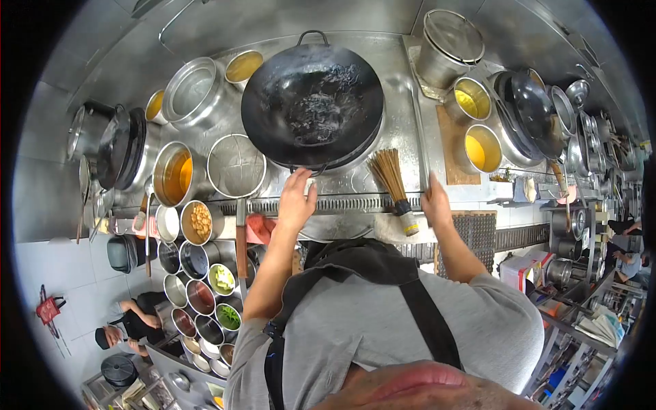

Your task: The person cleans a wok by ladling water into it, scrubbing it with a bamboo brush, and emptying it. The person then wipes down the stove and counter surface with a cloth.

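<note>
A black wok (313, 102) sits on the stove, its inside wet and lightly steaming. My left hand (298, 199) reaches its near loop handle, fingers curled at the metal and a small whitish patch showing beside the thumb. At the stove's right edge rests my right hand (435, 199), fingers extended and thumb apart, close to a long metal bar (419, 130). Between my hands lies a bamboo wok brush (389, 179) with a dark-bound handle. Left of the wok is a round mesh strainer (236, 166) with a wooden handle.
Pots of orange liquid (173, 173) and fried pieces (201, 222) stand left, above several ingredient tins (222, 279). Rightward are yellow-liquid containers (483, 148), a tall strainer pot (449, 48) and stacked woks (536, 113). A co-worker (137, 321) is at lower left; others are far right.
</note>
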A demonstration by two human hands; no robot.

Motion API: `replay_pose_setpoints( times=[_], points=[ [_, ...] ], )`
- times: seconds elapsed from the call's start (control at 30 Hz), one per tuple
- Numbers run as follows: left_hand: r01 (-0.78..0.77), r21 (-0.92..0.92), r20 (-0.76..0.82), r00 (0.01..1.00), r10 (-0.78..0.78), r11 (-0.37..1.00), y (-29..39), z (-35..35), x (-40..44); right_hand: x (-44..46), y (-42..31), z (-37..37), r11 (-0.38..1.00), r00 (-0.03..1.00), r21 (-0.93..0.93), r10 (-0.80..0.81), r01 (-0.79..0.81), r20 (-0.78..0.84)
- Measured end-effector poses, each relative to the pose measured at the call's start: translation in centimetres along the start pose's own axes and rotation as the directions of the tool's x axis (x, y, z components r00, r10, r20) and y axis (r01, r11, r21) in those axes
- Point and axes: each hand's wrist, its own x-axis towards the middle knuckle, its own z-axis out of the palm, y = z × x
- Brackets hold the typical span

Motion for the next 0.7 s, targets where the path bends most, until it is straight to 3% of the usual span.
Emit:
replay_pose_setpoints(
  times=[0.07,0.13,0.2,0.3,0.4,0.47,0.5,0.6,0.63,0.67,0.7],
  points=[
    [-0.069,0.11,-0.007,0.998,0.07,0.991,0.2,1.3,1.6,-2.6,2.4,1.2,0.997,0.997,-0.036,0.065,-0.063,0.042],
    [-0.06,0.353,0.178,0.984,-0.004,0.934,0.3,1.8,2.1,-5.0,5.3,2.6,0.998,0.995,-0.061,0.039,-0.034,0.089],
    [0.019,0.285,0.205,0.976,-0.08,0.958,0.1,1.4,2.6,-6.9,5.9,3.2,0.993,0.999,-0.117,0.034,-0.035,-0.007],
    [0.002,0.271,0.098,0.995,-0.03,0.963,-1.2,2.1,1.2,-8.2,7.8,4.6,0.987,0.999,-0.151,-0.044,0.048,0.029],
    [0.028,0.329,0.117,0.991,-0.071,0.944,-1.9,2.3,1.4,-7.5,7.6,4.4,0.984,0.986,-0.163,0.095,-0.072,0.138],
    [0.057,0.158,0.003,0.998,-0.058,0.986,-1.7,1.7,1.4,-6.6,8.3,4.5,0.978,0.988,-0.147,-0.144,0.15,0.05],
    [0.098,-0.015,-0.084,0.991,-0.099,0.995,-1.5,1.3,0.9,-6.0,8.2,4.2,0.97,0.984,-0.175,-0.176,0.171,-0.012],
    [0.085,-0.17,-0.25,0.96,-0.126,0.982,-0.2,-2.0,-2.3,-3.2,7.9,3.6,0.987,0.996,-0.13,-0.092,0.091,-0.004],
    [0.12,-0.152,-0.272,0.949,-0.158,0.981,-0.8,-2.9,-4.0,-2.4,7.1,3.4,0.97,0.986,-0.186,-0.163,0.157,-0.017],
    [0.147,-0.156,-0.28,0.942,-0.186,0.977,-1.8,-3.7,-5.8,-1.8,6.2,3.2,0.985,0.992,-0.122,-0.126,0.123,-0.016],
    [0.317,-0.307,-0.318,0.855,-0.411,0.897,-3.2,-4.3,-7.8,-0.9,5.9,3.2,0.972,0.987,-0.17,-0.163,0.161,-0.001]
  ],
)
